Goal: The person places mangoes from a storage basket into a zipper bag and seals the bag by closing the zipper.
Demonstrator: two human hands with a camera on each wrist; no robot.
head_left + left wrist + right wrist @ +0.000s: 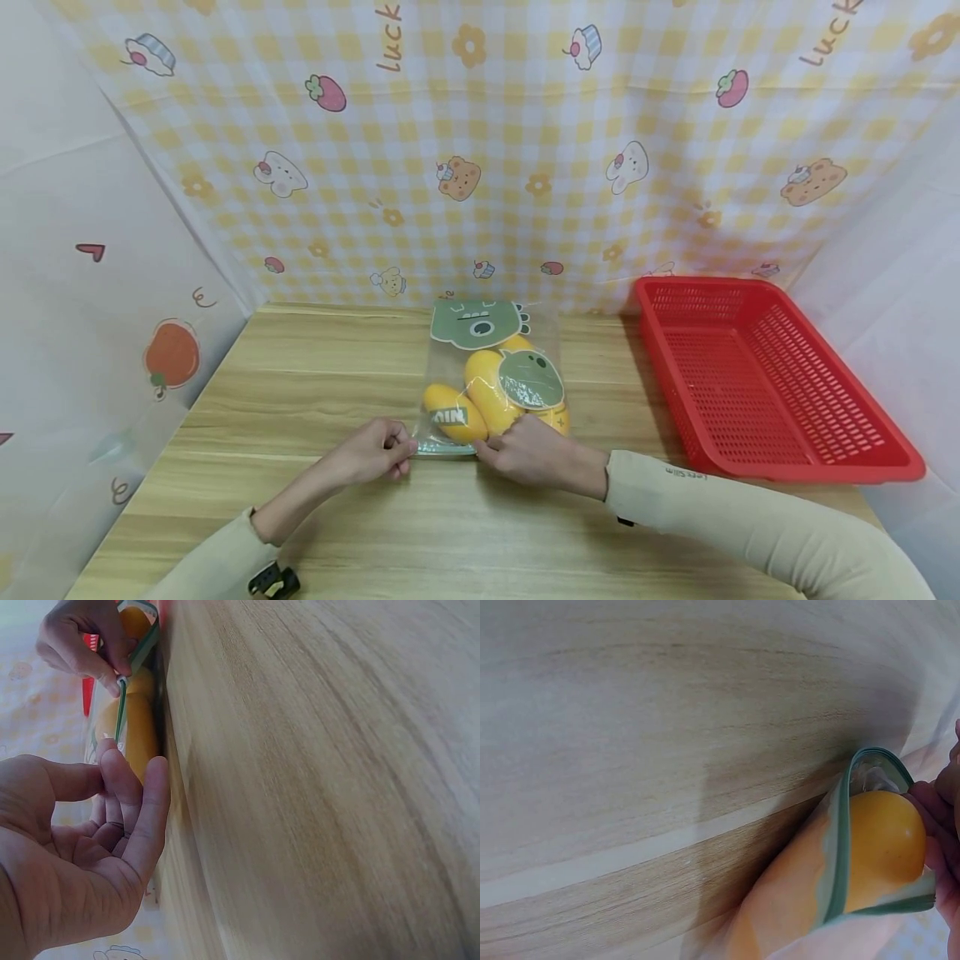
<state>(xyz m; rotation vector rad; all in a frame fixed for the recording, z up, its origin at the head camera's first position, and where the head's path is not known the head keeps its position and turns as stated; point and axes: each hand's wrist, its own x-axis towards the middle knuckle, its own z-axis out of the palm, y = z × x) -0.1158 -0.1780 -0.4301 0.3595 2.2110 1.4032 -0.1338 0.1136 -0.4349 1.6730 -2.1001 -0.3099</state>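
Observation:
A clear zip bag (448,358) with green cartoon prints lies on the table, its mouth toward me. Several yellow mangoes (491,392) are inside. My left hand (382,450) pinches the bag's left corner; in the left wrist view, the left hand (97,825) has thumb and fingertip at the end of the green zip strip (121,712). Further along the same strip, my right hand (528,457) pinches the mouth edge. In the right wrist view the strip (840,855) gapes in a loop on the right side, with a mango (885,832) showing in the opening.
A red plastic basket (750,467) with slotted walls stands on the right of the wooden table (322,367). Behind the table hangs a yellow checked cloth (510,125). A white printed sheet (97,333) hangs at the left side.

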